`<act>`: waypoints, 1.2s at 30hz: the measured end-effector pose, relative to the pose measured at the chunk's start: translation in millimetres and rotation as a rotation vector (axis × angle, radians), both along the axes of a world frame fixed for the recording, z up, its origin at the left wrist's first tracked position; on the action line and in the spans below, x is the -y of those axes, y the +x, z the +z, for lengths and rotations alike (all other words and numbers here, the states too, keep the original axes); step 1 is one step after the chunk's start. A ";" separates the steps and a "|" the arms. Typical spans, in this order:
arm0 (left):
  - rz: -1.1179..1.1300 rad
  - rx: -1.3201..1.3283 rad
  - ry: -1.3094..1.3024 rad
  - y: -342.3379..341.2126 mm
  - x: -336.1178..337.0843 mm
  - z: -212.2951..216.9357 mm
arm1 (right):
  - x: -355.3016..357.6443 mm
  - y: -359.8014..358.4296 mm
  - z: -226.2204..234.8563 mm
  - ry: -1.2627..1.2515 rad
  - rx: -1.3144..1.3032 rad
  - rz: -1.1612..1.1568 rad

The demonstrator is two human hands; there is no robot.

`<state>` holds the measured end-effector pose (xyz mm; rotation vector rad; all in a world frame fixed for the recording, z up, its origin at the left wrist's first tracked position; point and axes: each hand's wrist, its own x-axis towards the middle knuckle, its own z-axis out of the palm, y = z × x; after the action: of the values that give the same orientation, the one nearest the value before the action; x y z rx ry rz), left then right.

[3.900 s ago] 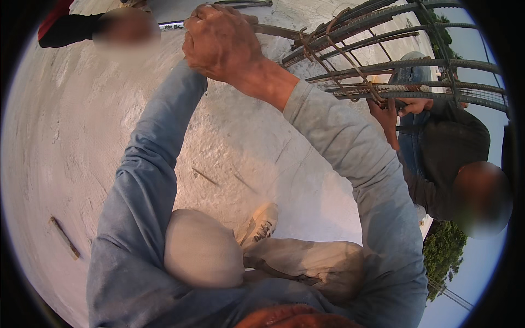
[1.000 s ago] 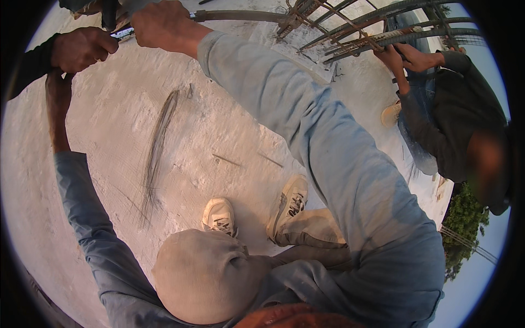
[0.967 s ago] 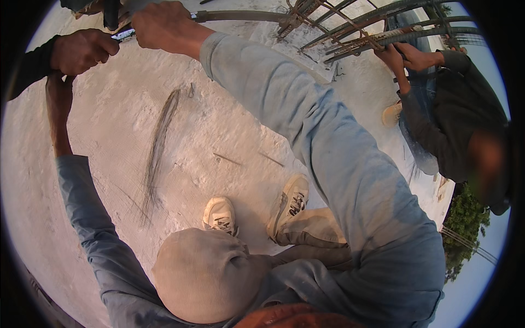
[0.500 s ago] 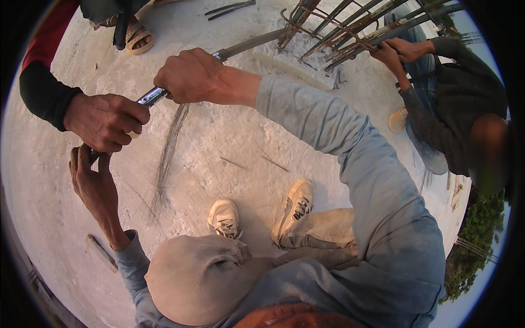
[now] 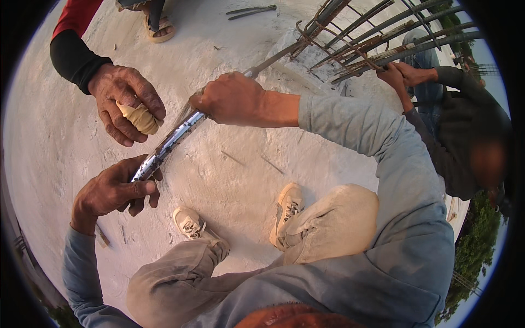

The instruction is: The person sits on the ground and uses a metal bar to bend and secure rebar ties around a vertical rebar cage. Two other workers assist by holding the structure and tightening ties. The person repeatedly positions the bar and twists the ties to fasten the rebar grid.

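My left hand (image 5: 112, 191) grips the near end of a shiny metal bar (image 5: 169, 141) that slants up toward the rebar cage. My right hand (image 5: 232, 98) is closed around the same bar higher up, where thin wires bunch against it. Another person's hand (image 5: 124, 101) in a black sleeve hovers just left of the bar, holding a small tan wrapped bundle (image 5: 139, 117) between its fingers. My two shoes (image 5: 287, 210) stand on the white concrete below.
A rusty rebar cage (image 5: 372, 38) lies at the upper right, and a second person in dark clothes (image 5: 465, 126) holds it there. A sandalled foot (image 5: 158, 24) stands at the top. Loose bars (image 5: 249, 10) lie on the concrete slab (image 5: 229, 180).
The view has dropped closer to the hands. My left hand has closed on the bar's lower end, and the other person's hand has let go of the bar and drawn back with its bundle.
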<state>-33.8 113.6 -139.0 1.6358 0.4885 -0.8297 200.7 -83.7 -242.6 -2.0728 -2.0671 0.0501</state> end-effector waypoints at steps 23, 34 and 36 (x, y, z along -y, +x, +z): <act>0.473 -0.197 -0.488 -37.5 216.2 -73.7 | 127.8 -20.3 -58.9 0.462 0.071 0.098; 0.521 0.053 -0.158 -23.0 341.4 -76.6 | 230.0 -68.8 -50.2 0.656 -0.713 -0.568; 0.529 0.021 -0.106 -19.3 364.1 -77.5 | 251.7 -74.1 -39.8 0.546 -1.380 -0.683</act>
<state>-53.0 -250.5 -216.5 1.3258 0.8040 -0.4328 126.7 -335.4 -282.4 -1.4787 -0.4585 0.5421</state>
